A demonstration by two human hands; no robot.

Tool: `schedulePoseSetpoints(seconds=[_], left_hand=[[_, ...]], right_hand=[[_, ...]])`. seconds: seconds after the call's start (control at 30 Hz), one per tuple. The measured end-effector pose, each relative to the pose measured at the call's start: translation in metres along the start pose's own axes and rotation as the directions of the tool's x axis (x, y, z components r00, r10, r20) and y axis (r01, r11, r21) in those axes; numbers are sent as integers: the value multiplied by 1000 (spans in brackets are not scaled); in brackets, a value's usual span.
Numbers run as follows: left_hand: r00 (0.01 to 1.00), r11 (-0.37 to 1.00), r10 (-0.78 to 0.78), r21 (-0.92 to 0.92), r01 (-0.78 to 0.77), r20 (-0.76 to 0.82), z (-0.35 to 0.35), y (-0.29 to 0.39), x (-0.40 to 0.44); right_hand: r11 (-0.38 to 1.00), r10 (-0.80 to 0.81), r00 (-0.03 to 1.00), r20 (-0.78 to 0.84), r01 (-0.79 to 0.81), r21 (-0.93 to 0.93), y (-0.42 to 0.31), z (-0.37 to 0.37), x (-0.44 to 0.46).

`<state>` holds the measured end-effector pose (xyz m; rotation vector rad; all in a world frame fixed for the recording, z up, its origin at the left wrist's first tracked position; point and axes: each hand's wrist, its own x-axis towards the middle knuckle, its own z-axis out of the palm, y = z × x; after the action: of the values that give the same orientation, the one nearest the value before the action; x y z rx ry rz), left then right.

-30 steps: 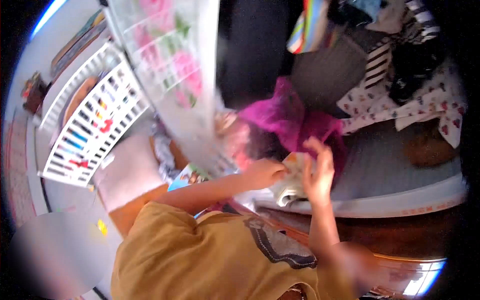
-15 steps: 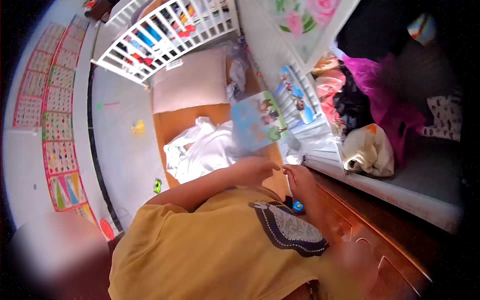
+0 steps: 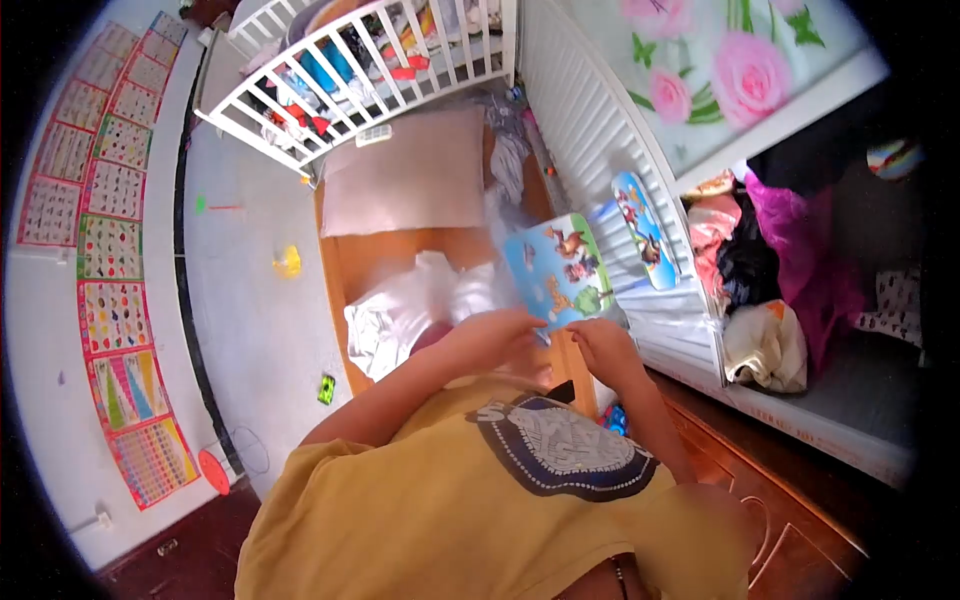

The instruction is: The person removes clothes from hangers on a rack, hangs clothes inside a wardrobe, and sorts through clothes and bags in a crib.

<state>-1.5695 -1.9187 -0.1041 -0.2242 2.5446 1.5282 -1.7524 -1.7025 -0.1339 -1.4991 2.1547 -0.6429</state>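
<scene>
My left hand [image 3: 490,340] is in front of my chest, its fingers curled together. My right hand [image 3: 606,352] faces it across a small gap, with thumb and fingertips close together. Whatever either hand pinches is too small or blurred to make out. Just beyond my fingertips is a blue cartoon-printed board [image 3: 556,275]. A crumpled white cloth [image 3: 385,318] lies past my left hand on the orange-brown surface [image 3: 385,250].
A white slatted crib [image 3: 300,85] full of clothes stands at the far end, beyond a pale pink mat [image 3: 405,185]. On the right are an open cabinet with a cream bundle [image 3: 765,345] and wooden drawers [image 3: 790,530]. A green toy car [image 3: 326,390] lies on the floor.
The view has shifted, so the crib, board and cabinet appear farther right. My two hands are slightly farther apart, both still in front of my chest.
</scene>
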Motion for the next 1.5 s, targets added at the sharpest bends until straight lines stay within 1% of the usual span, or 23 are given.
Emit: schedulePoseSetpoints(seconds=[0.07, 0.17, 0.23, 0.27, 0.3, 0.37, 0.43, 0.53, 0.57, 0.63, 0.67, 0.73, 0.77, 0.87, 0.9, 1.0, 1.03, 1.1, 1.13, 1.23, 1.3, 1.37, 1.5], left_hand=[[997, 996, -70, -60, 68, -35, -48, -19, -11], [996, 995, -87, 49, 88, -37, -136, -38, -25], [992, 990, -107, 82, 113, -72, -183, -61, -38], [990, 995, -41, 82, 53, -135, -203, -75, -43], [988, 998, -16, 63, 26, -153, -227, -87, -50], [982, 1000, -10, 20, 14, -191, -272, -91, -63], [974, 999, -44, -29, 39, -223, -304, -104, -71], [940, 978, -187, -148, 150, -284, -323, -144, -73], [940, 986, -135, -135, 97, -314, -328, -155, -69], [923, 986, -137, -136, 93, -360, -327, -184, -65], [912, 987, -138, -133, 93, -387, -330, -191, -65], [921, 968, -170, -236, 88, -352, -337, -200, -64], [926, 956, -177, -281, 82, -333, -346, -195, -59], [910, 952, -280, -206, 225, -304, -383, -174, -47], [881, 924, -353, -262, 277, -316, -388, -185, -41], [854, 949, -290, -247, 197, -432, -424, -190, -13], [827, 933, -325, -296, 203, -459, -432, -200, 1], [807, 929, -342, -299, 216, -480, -454, -216, 36], [798, 925, -355, -306, 225, -487, -463, -221, 55], [768, 908, -390, -354, 226, -509, -489, -234, 124], [779, 913, -390, -317, 257, -490, -505, -223, 157], [807, 937, -347, -213, 277, -477, -536, -204, 206], [804, 959, -283, -145, 244, -523, -563, -195, 257]], right_hand=[[999, 28, 999, -27, -28, -16, -20, 11, 39], [998, 60, 995, -83, -59, 15, -47, 40, 102], [999, 27, 1000, -14, -28, -36, -66, 62, 143], [998, 8, 1000, 14, -7, -59, -86, 66, 171], [997, 28, 992, 121, -19, -74, -108, 66, 200], [1000, -21, 994, 108, 21, -1, -157, 55, 242], [998, -64, 994, 87, 63, 19, -188, 49, 274], [998, -61, 987, 147, 57, 33, -206, 36, 308], [1000, -7, 981, 193, 7, 2, -211, 30, 318], [995, 97, 954, 285, -81, -64, -217, 18, 337], [993, 99, 951, 294, -74, -96, -215, 16, 347], [986, 99, 947, 306, -53, -157, -209, 10, 367], [995, 71, 959, 274, -48, -89, -210, 2, 375], [989, -44, 967, 249, 77, -124, -160, 17, 414], [985, -64, 963, 263, 103, -138, -139, 25, 431], [997, -32, 965, 262, 51, -63, -66, 55, 494], [993, -53, 970, 238, 77, -89, -64, 43, 515], [955, -95, 920, 380, 192, -226, -47, 30, 566], [949, -119, 918, 378, 217, -228, -28, 25, 588], [903, -196, 863, 466, 344, -256, -11, -43, 643], [905, -256, 865, 432, 372, -207, -2, -86, 670], [927, -320, 916, 241, 355, -118, 30, -124, 706], [943, -183, 962, 200, 230, -242, 71, -179, 760]])
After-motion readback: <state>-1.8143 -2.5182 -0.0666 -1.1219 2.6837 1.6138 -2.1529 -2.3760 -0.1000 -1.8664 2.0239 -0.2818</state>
